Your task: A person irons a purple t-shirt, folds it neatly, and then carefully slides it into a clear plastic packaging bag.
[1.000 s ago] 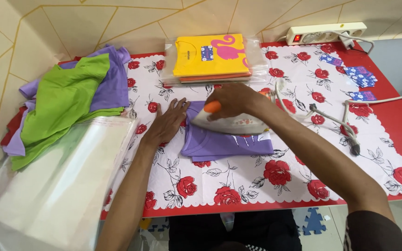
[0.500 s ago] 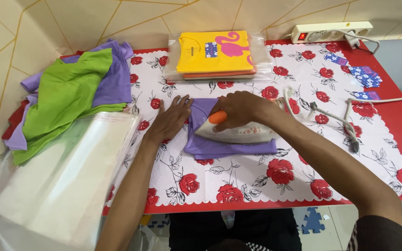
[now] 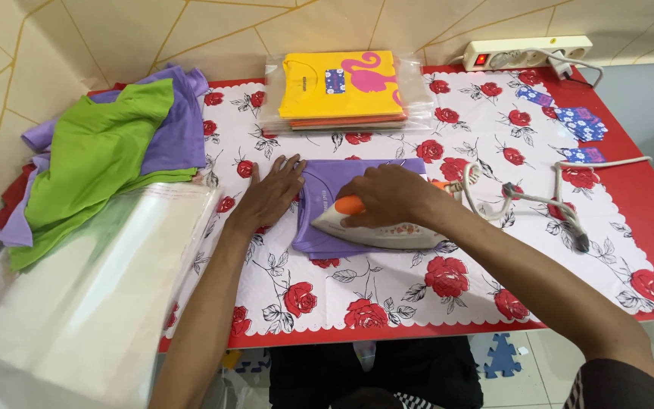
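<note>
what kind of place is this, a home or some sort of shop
Probably a small home garment-packing setup, not a shop floor. The right hand runs an iron over a folded purple shirt, bagged shirts are stacked behind, and clear plastic bags wait alongside.

Matt cloth shirt, glossy plastic iron

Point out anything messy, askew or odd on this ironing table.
The green and purple garments at the far left lie in a crumpled heap spilling over the table edge, unlike the neat bagged yellow stack. The iron's cord loops loosely across the rose-print cloth. Otherwise nothing stands out.
</note>
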